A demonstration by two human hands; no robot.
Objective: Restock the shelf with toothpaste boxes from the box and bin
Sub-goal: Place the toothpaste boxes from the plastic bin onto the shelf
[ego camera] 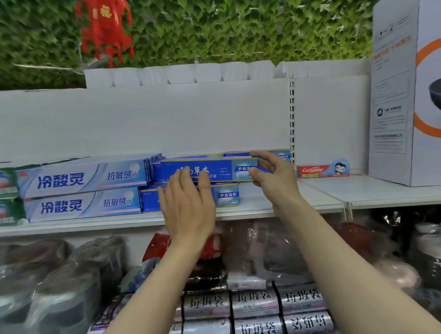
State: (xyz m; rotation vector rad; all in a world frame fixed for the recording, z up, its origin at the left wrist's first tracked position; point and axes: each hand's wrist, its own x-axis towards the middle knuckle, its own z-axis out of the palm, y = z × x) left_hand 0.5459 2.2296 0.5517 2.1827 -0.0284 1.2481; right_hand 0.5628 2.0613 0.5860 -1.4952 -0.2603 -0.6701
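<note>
— Blue toothpaste box (pixel 214 170): where is it?
— On the white shelf (pixel 110 220), atop another blue box (pixel 225 195).
— Hands?
— Right hand (pixel 275 177) grips its right end. Left hand (pixel 188 209) lies flat, fingers straight, against its front.

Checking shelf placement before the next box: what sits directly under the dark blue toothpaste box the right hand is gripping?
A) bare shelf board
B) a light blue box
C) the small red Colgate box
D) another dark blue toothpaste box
D: the dark blue toothpaste box, pinched at its end by the right hand with the left hand flat against its front, lies on another dark blue box on the shelf.
</note>
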